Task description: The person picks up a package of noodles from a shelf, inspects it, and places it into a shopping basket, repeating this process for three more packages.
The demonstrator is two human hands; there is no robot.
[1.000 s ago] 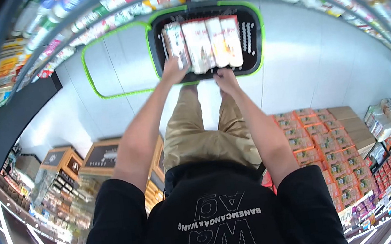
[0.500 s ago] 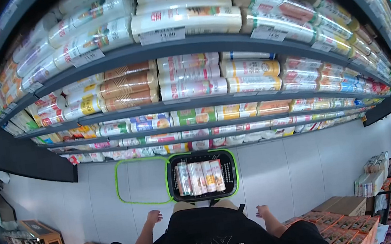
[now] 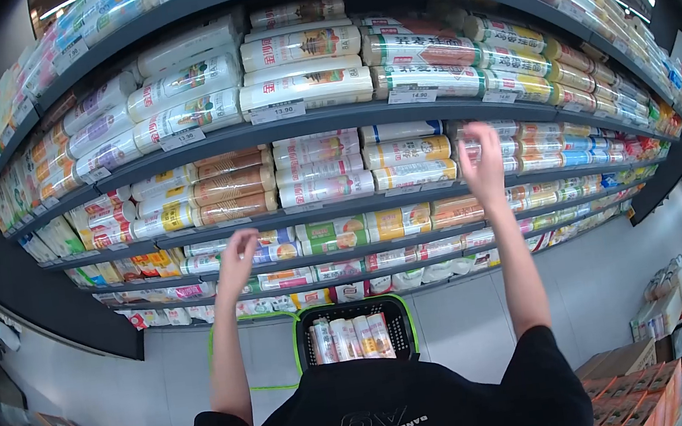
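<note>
Plastic-wrapped packs [image 3: 507, 147] lengthwise along shelf [image 3: 357, 207]

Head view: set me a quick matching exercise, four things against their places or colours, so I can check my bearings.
Column one:
1. left hand
2. right hand
3. basket
4. orange boxes

Column two:
A. at the lower right of the picture
B. higher of the two hands in the picture
C. black with green edging, on the floor
D. lower of the two hands in the picture

Pairs: 1-D, 2-B, 3-C, 4-A.
</note>
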